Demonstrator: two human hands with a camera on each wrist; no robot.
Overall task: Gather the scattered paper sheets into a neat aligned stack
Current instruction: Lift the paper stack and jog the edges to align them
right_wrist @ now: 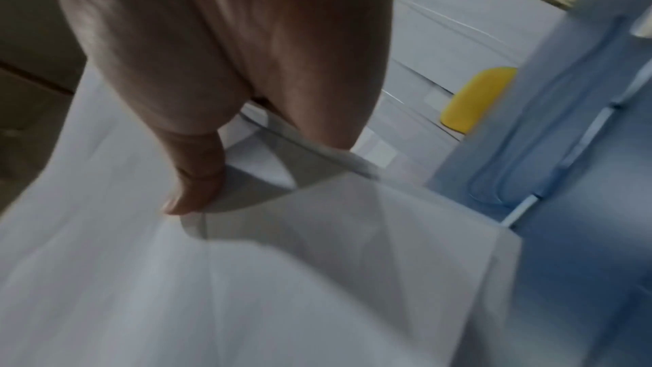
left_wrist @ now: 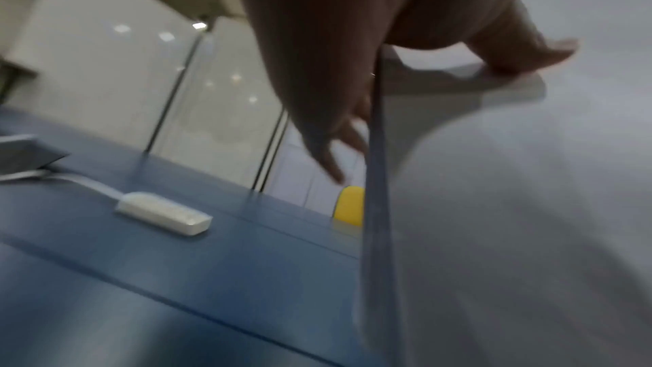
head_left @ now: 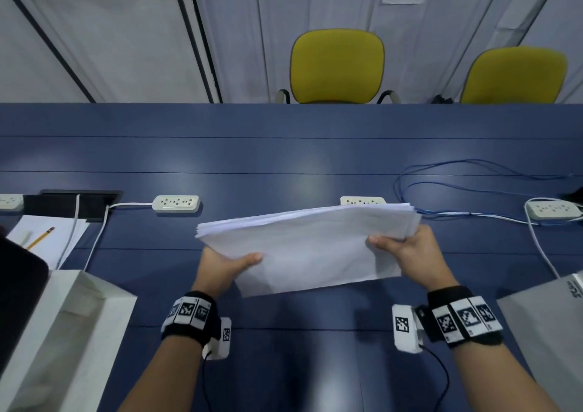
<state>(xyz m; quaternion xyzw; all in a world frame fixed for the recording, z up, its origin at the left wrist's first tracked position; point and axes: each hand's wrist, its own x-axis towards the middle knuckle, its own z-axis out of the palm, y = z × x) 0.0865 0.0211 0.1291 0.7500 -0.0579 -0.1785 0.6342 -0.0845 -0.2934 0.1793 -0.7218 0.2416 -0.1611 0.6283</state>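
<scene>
A thick stack of white paper sheets (head_left: 303,244) is held up above the blue table (head_left: 284,153), tilted, its far edges roughly even. My left hand (head_left: 227,263) grips the stack's left side, thumb on top and fingers underneath. My right hand (head_left: 407,247) grips the right side the same way. In the left wrist view the stack (left_wrist: 511,219) fills the right half, thumb (left_wrist: 522,49) on top. In the right wrist view the thumb (right_wrist: 197,177) presses the top sheet (right_wrist: 247,275).
Power strips (head_left: 176,203) (head_left: 553,210) and blue cables (head_left: 441,184) lie behind the stack. At left are a pencil (head_left: 41,238) on loose paper, a white box (head_left: 66,326) and a black device. A grey laptop (head_left: 549,326) sits right. Yellow chairs (head_left: 337,65) stand beyond the table.
</scene>
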